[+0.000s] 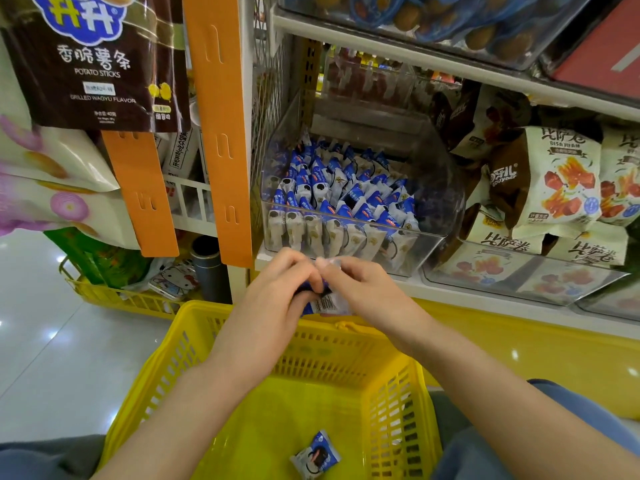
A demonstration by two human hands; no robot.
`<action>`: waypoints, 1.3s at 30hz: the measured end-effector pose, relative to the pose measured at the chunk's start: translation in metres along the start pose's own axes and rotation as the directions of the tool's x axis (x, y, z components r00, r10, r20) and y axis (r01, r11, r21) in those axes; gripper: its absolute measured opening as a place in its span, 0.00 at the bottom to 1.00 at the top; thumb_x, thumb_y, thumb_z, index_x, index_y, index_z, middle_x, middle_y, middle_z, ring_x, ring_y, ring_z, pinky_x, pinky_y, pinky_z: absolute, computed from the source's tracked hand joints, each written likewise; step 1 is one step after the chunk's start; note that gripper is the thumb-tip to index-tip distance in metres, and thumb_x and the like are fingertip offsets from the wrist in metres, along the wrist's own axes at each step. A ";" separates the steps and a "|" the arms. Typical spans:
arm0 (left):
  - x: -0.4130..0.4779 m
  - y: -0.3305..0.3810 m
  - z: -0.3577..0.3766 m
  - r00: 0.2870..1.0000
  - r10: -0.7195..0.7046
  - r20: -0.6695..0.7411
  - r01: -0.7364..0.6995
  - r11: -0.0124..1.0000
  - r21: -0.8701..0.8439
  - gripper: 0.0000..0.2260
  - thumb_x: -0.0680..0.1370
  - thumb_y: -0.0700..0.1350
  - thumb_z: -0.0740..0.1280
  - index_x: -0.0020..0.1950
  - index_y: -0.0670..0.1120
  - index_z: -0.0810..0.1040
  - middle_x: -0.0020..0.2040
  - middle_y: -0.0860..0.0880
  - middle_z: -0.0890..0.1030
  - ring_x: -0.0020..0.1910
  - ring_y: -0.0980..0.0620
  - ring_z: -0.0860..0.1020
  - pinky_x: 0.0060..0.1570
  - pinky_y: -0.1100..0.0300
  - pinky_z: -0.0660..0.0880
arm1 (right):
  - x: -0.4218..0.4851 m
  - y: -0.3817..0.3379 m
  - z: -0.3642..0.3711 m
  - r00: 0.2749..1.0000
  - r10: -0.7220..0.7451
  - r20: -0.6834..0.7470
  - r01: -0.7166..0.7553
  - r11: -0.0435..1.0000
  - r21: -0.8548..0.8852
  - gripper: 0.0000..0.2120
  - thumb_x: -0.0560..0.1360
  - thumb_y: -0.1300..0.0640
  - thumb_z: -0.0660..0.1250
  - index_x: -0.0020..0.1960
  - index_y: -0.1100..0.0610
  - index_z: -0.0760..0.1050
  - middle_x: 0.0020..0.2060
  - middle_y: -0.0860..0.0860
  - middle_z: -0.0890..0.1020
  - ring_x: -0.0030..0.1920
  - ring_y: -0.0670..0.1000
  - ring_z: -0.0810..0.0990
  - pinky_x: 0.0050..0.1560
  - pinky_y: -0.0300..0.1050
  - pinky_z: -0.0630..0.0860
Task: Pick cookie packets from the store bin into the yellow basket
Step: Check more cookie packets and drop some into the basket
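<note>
A clear plastic bin (pixel 433 247) on the shelf holds several blue-and-white cookie packets (pixel 341 199) standing in rows. Just in front of the bin, above the far rim of the yellow basket (pixel 194 344), my left hand (pixel 277 299) and my right hand (pixel 360 289) both grip one blue-and-white cookie packet (pixel 323 303) between them. My fingers cover most of it; its barcode end shows below. One cookie packet (pixel 316 455) lies flat on the basket's floor near the front.
Beige snack bags (pixel 554 188) fill the bin to the right. An orange hanging strip (pixel 221 133) with chip bags hangs at left. A second yellow basket (pixel 114 292) with goods stands on the shiny floor at left. My knees flank the basket.
</note>
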State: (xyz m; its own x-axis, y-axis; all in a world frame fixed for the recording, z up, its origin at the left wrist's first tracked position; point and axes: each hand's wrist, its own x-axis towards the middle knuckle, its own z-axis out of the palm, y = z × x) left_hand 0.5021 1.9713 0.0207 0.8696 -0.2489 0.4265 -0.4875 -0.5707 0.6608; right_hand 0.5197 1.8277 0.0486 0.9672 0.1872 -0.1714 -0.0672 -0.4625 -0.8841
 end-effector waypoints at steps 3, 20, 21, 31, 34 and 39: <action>-0.002 0.002 0.002 0.997 0.053 -0.056 -0.047 0.993 0.104 0.07 0.73 0.37 0.69 0.44 0.49 0.76 0.47 0.56 0.69 0.47 0.61 0.69 0.43 0.70 0.70 | 0.002 0.002 0.000 0.999 0.040 -0.031 -0.038 0.998 0.045 0.16 0.78 0.48 0.60 0.45 0.58 0.79 0.38 0.57 0.79 0.39 0.48 0.74 0.41 0.44 0.72; 0.005 -0.001 0.009 0.955 -0.267 -0.126 0.234 0.944 -0.232 0.09 0.72 0.42 0.71 0.41 0.54 0.73 0.47 0.56 0.70 0.46 0.63 0.74 0.44 0.70 0.75 | 0.006 0.004 0.013 0.995 0.091 -0.030 -0.073 0.919 0.388 0.14 0.76 0.53 0.64 0.59 0.57 0.70 0.54 0.53 0.79 0.54 0.50 0.79 0.59 0.49 0.75; 0.004 -0.001 0.009 0.962 -0.249 -0.109 0.223 0.952 -0.208 0.10 0.71 0.42 0.72 0.41 0.54 0.73 0.47 0.57 0.70 0.47 0.63 0.74 0.46 0.69 0.75 | 0.006 0.004 0.014 0.996 0.085 -0.039 -0.066 0.934 0.352 0.14 0.76 0.52 0.64 0.59 0.57 0.70 0.54 0.55 0.79 0.55 0.52 0.79 0.59 0.51 0.75; -0.001 0.000 0.011 0.973 -0.198 -0.122 0.200 0.980 0.009 0.15 0.75 0.36 0.63 0.56 0.50 0.66 0.54 0.52 0.67 0.45 0.59 0.70 0.39 0.70 0.71 | 0.005 0.008 0.022 0.991 -0.002 -0.135 0.031 0.976 0.217 0.09 0.76 0.57 0.65 0.54 0.54 0.69 0.49 0.52 0.80 0.50 0.53 0.81 0.53 0.54 0.78; -0.002 0.001 0.009 0.982 -0.139 -0.129 0.157 0.977 0.143 0.14 0.78 0.40 0.61 0.63 0.45 0.68 0.57 0.48 0.71 0.43 0.53 0.75 0.35 0.65 0.69 | 0.005 0.008 0.023 0.986 -0.080 -0.149 0.102 0.984 0.146 0.07 0.76 0.57 0.65 0.53 0.52 0.69 0.45 0.48 0.80 0.47 0.51 0.82 0.50 0.54 0.79; 0.000 0.003 0.003 0.992 -0.073 -0.106 0.099 0.960 0.263 0.09 0.78 0.41 0.62 0.57 0.40 0.75 0.51 0.43 0.79 0.42 0.44 0.79 0.36 0.49 0.77 | 0.003 0.010 0.023 0.979 -0.132 -0.153 0.144 0.987 0.070 0.09 0.75 0.56 0.66 0.54 0.53 0.69 0.46 0.51 0.81 0.47 0.53 0.82 0.50 0.57 0.78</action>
State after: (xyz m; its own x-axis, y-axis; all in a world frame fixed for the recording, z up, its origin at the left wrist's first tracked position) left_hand 0.5010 1.9679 0.0208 0.8896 -0.1227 0.4400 -0.3614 -0.7783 0.5135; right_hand 0.5165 1.8436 0.0290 0.9936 0.1121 0.0155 0.0561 -0.3687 -0.9279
